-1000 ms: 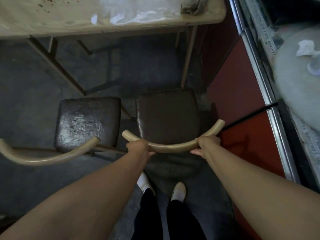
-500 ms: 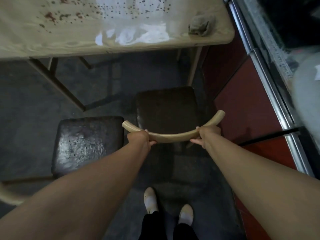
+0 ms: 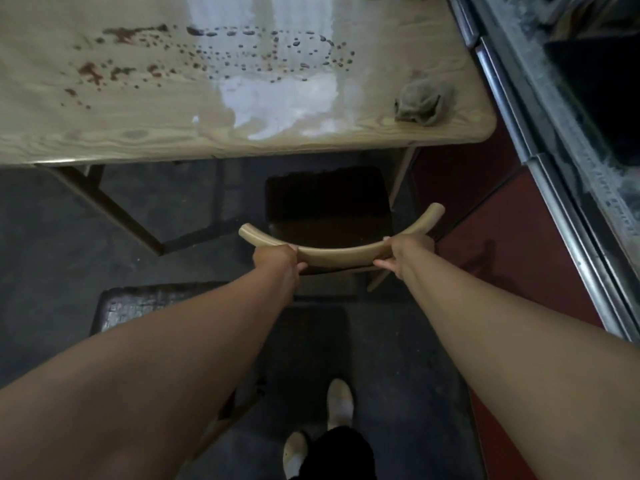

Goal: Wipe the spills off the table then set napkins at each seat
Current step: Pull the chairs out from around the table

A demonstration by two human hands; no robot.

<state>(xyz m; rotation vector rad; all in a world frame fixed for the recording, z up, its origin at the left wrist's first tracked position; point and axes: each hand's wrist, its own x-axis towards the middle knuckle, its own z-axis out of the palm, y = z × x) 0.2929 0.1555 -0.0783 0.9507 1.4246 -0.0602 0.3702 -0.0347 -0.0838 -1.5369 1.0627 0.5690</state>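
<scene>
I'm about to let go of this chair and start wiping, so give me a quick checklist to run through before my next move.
1. Grip: ok, left hand and right hand both hold the curved pale wooden chair back.
2. Clearance: cannot tell, the dark padded seat looks close to the right leg of the pale wooden table.
3. Wiper: ok, the crumpled grey cloth lies on the table's near right corner.
4. Tabletop clean: not ok, reddish-brown spills and droplets cover it.
5. Supplies: cannot tell, no napkins in view.
</scene>
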